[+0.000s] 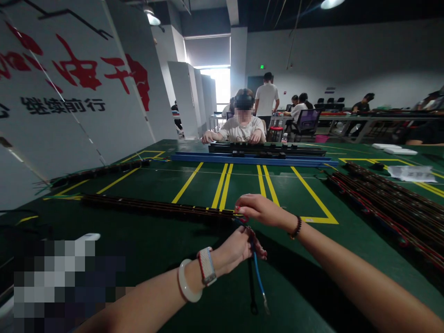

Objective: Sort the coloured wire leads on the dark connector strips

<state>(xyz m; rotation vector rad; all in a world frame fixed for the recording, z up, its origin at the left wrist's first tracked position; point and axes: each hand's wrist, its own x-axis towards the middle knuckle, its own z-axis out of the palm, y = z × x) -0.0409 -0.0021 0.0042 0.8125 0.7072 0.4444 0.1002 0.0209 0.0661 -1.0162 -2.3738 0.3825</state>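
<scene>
A long, thin dark bundle with copper-brown lines [156, 206] lies across the green table, and its right end reaches my hands. My left hand [236, 249] is closed around wires just below that end. Out of its grip hang a blue wire [257, 268] with a bare metallic tip and a black wire [252, 282] ending in a ring-shaped lug. Above it, my right hand [255, 208] pinches a red wire [244, 217] at the bundle's end. The fingertips partly hide where the wires join the bundle.
Several similar bundles with red wires [391, 208] are stacked at the right. Another dark bundle [100, 172] lies at the far left. Blue rails [256, 159] stretch across the table's far side, before a seated person [243, 125]. A clear plastic bag [411, 173] sits far right.
</scene>
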